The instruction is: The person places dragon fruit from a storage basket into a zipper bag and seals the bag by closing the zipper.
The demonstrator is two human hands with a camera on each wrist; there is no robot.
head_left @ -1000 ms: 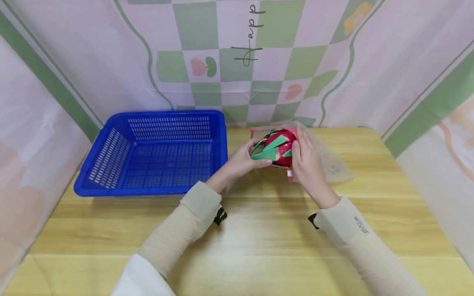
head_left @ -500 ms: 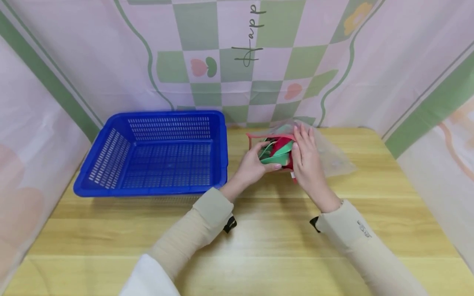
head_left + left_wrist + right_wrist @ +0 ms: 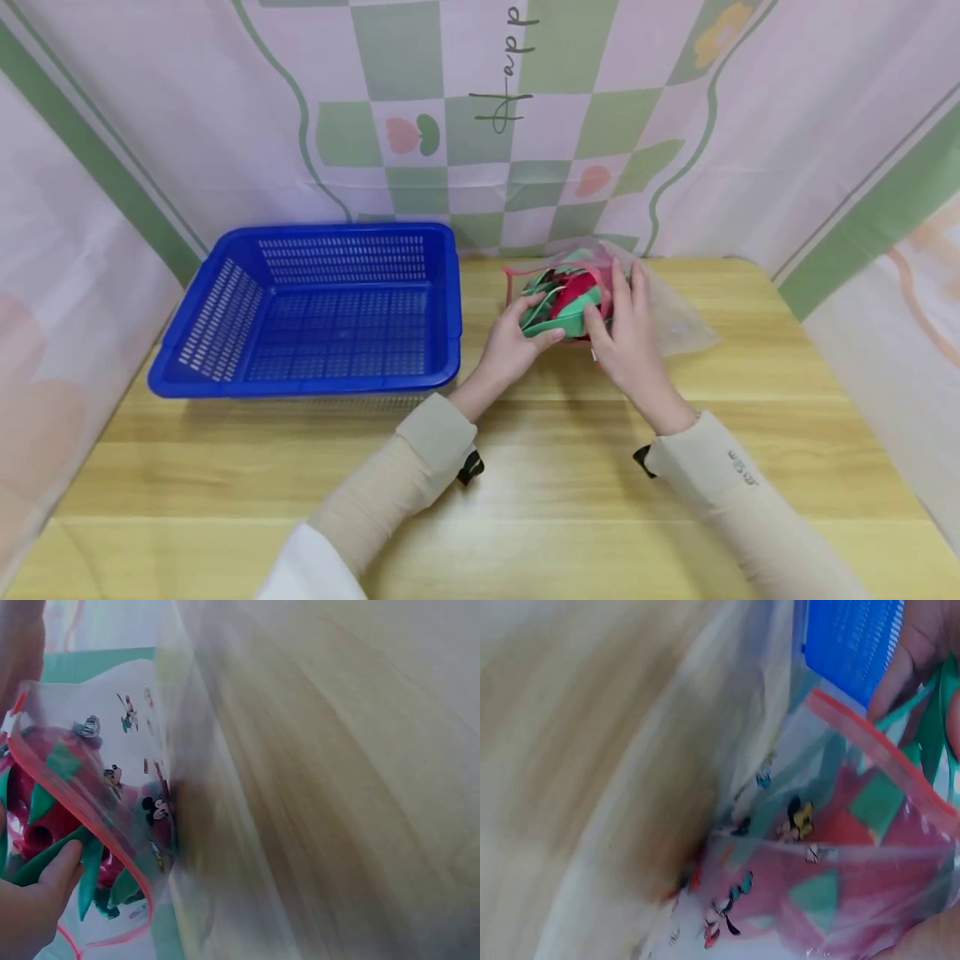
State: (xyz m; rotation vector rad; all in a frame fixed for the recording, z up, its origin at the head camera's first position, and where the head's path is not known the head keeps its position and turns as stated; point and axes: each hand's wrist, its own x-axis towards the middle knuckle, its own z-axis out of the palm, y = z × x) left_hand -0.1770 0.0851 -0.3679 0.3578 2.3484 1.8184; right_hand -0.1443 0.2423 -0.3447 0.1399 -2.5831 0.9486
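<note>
A red dragon fruit (image 3: 573, 296) with green scales, glossy like a model, lies mostly inside a clear zip bag (image 3: 678, 321). The bag has a red mouth strip and small cartoon prints, plain in the left wrist view. At the bag's mouth my left hand (image 3: 510, 346) holds the dragon fruit by its green scales, thumb in front and fingers behind. My right hand (image 3: 633, 350) grips the bag around the fruit from the right, its thumb near the red strip. In the right wrist view, the fruit's red body (image 3: 855, 900) shows through the plastic.
To the left stands a blue slotted basket (image 3: 303, 387), its right wall close to my left hand. Everything rests on a wood-grain table (image 3: 555, 517). A patterned cloth (image 3: 480, 192) hangs behind the table and at both sides.
The dragon fruit has gone deeper into the bag, and the red mouth strip now passes over it. My left hand has shifted slightly right; the right thumb has moved onto the strip's edge.
</note>
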